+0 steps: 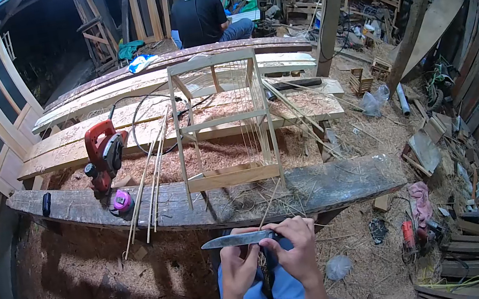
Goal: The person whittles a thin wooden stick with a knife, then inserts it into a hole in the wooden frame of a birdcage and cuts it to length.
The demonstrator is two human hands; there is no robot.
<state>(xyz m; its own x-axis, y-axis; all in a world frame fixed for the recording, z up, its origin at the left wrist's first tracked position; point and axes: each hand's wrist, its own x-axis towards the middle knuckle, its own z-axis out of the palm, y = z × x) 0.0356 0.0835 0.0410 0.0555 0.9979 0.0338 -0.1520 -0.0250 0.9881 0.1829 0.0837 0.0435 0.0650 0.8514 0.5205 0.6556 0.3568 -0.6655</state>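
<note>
Both hands are close together above my lap, at the near side of the old wooden bench. My right hand (295, 246) is closed round the handle of a knife (237, 239), whose broad grey blade points left. Just under the blade, my left hand (239, 271) is closed, its thumb close to the right thumb; what it grips, if anything, is hidden. A thin strip (270, 202) rises beyond the knife toward the bench; its lower end is hidden. On the bench stands a slatted wooden frame (233, 178) with thin rods along its right side.
The plank bench (346, 179) bears a red power planer (102, 152), a purple tape measure (122, 201), a small black object (46, 204) and several long thin sticks (156, 163). Long boards (61, 144) lie behind, amid shavings. A person (199, 20) sits at the back.
</note>
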